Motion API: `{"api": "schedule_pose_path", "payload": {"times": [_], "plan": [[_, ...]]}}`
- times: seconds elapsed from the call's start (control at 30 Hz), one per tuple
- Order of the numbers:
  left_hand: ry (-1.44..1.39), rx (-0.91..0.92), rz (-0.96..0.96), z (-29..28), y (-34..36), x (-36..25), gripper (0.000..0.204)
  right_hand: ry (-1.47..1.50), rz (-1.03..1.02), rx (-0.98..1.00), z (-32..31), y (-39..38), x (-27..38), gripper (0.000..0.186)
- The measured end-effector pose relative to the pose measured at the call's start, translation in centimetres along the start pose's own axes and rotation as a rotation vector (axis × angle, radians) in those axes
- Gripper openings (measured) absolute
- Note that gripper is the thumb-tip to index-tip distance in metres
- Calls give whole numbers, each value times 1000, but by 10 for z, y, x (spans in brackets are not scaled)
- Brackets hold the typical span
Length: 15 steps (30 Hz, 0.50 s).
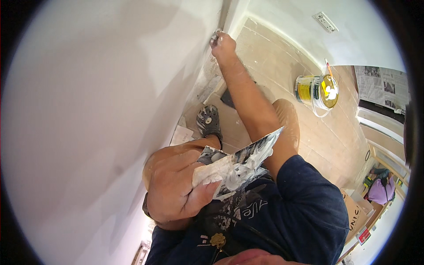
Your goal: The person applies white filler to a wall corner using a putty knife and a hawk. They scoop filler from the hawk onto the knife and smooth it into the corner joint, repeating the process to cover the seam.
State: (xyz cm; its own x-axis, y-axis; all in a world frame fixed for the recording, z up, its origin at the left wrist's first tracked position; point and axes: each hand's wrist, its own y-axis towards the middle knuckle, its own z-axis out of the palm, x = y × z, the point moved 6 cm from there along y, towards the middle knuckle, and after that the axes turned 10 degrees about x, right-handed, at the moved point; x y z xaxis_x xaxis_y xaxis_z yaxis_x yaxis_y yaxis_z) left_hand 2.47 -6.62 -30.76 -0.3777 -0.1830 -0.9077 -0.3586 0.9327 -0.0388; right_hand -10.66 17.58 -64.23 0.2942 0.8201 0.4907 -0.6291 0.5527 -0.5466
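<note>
My left hand (176,185) is close under the camera and grips a folded piece of printed paper (247,154) loaded with white filler paste (229,170). My right arm stretches down along the white wall (110,110). My right hand (224,45) is closed on a small filler-smeared tool (215,37), pressed against the wall near the corner by the floor. What kind of tool it is cannot be made out.
My grey shoe (208,121) stands on the beige tiled floor (274,62) beside the wall. An open yellow paint can (314,90) with a stick in it stands to the right. Newspaper (382,86) lies further right, and a cardboard box (353,214) and purple bag (380,190) sit lower right. A socket (325,22) is on the far wall.
</note>
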Motion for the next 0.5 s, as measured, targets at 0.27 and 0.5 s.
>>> {"api": "schedule_pose_path", "payload": {"times": [0.27, 0.5], "plan": [[6, -2, -57, 0, 0, 1, 23, 5, -22, 9, 21, -50, 18, 3], [23, -11, 4, 1, 4, 2, 22, -279, 38, -10, -73, 23, -40, 4]]}}
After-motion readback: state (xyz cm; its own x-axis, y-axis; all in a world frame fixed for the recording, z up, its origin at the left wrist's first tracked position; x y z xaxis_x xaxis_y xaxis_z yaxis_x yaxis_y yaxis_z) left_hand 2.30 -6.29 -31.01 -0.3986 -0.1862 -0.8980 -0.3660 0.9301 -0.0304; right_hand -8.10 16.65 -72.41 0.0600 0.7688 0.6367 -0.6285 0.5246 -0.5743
